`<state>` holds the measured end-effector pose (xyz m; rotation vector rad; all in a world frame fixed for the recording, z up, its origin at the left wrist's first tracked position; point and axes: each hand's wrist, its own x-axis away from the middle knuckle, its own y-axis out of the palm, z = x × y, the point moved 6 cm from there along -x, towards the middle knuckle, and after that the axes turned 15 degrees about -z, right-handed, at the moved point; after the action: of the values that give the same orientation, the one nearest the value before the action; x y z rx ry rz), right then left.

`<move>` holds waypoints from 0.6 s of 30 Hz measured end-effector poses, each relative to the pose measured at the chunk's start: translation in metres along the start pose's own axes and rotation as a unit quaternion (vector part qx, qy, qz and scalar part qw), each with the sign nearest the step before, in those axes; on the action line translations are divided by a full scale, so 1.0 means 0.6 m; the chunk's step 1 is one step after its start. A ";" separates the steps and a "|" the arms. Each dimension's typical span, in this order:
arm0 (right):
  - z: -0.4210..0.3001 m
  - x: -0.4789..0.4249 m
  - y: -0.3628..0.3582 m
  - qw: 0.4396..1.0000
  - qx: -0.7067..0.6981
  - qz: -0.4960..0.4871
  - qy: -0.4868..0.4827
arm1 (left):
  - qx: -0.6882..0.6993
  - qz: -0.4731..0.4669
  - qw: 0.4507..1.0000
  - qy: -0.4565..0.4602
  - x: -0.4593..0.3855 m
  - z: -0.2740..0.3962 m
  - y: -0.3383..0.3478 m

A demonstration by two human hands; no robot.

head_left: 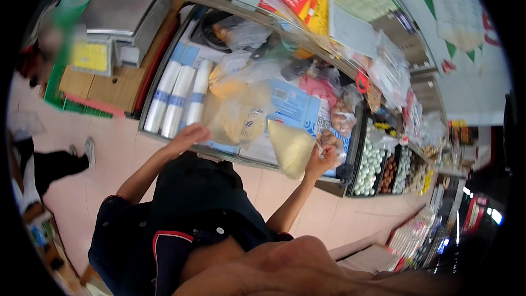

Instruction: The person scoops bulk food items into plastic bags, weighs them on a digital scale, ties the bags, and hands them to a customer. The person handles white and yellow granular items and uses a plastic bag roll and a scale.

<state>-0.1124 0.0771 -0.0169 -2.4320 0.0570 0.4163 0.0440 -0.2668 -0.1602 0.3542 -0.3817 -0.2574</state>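
Observation:
My right hand [322,160] pinches the gathered neck of a clear plastic bag of pale yellow liquid [292,148], which hangs at the counter's front edge. My left hand [195,135] is by that edge with its fingers partly curled; whether it holds any film cannot be told. Between my hands lies a clear bag with a yellowish round item [242,121], printed writing on it. Behind it rests another bag with an orange-yellow item [226,82]. Rolls of clear plastic bags [178,100] with blue bands lie side by side at the left.
A scale [123,12] stands on the left. Blue-and-white cardboard [287,102] lines the counter, with bagged brown items [343,117] at its right. Compartments of pale eggs [367,168] adjoin it. A shelf [254,8] behind holds packets and bags. Another person's leg [57,168] shows at left.

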 end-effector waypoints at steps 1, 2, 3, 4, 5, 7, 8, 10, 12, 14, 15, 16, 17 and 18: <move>0.029 -0.011 0.017 0.999 -0.025 -0.026 0.000 | -0.008 0.067 0.997 0.030 0.013 0.005 -0.013; 0.058 -0.016 0.030 0.998 -0.048 -0.051 0.002 | -0.012 0.113 0.993 0.038 0.027 0.006 -0.018; 0.084 -0.023 0.046 0.995 -0.073 -0.072 0.001 | 0.003 0.179 0.982 0.056 0.045 0.029 -0.008; 0.117 -0.026 0.061 0.991 -0.082 -0.100 0.036 | 0.005 0.224 0.972 0.072 0.055 0.025 -0.007; 0.144 -0.037 0.091 0.985 -0.083 -0.147 0.026 | 0.017 0.289 0.953 0.088 0.081 0.003 0.002; 0.198 -0.032 0.111 0.979 -0.069 -0.188 0.038 | 0.003 0.304 0.945 0.118 0.072 -0.025 0.017; 0.212 -0.032 0.120 0.973 -0.117 -0.194 0.041 | -0.025 0.307 0.941 0.139 0.061 -0.037 0.028; 0.244 -0.029 0.136 0.969 -0.026 -0.241 0.036 | -0.142 0.339 0.926 0.079 0.040 -0.024 0.070; 0.268 -0.023 0.154 0.959 0.061 -0.274 -0.022 | -0.240 0.363 0.897 0.074 0.009 -0.009 0.102; 0.253 -0.031 0.154 0.942 0.067 -0.330 0.010 | -0.329 0.385 0.857 0.095 -0.024 0.005 0.119; 0.246 -0.035 0.153 0.931 0.070 -0.357 0.025 | -0.341 0.385 0.852 0.100 -0.038 0.016 0.129; 0.251 -0.042 0.157 0.911 0.095 -0.400 0.025 | -0.355 0.385 0.845 0.110 -0.055 0.033 0.132; 0.250 -0.047 0.157 0.902 0.120 -0.416 0.002 | -0.369 0.385 0.838 0.119 -0.070 0.050 0.134; 0.238 -0.053 0.156 0.891 0.144 -0.430 -0.022 | -0.379 0.394 0.825 0.139 -0.083 0.068 0.133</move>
<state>-0.1964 0.0911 -0.1683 -1.9046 -0.8837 0.0422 -0.0033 -0.1905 -0.1097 -0.5641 -0.0869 0.4621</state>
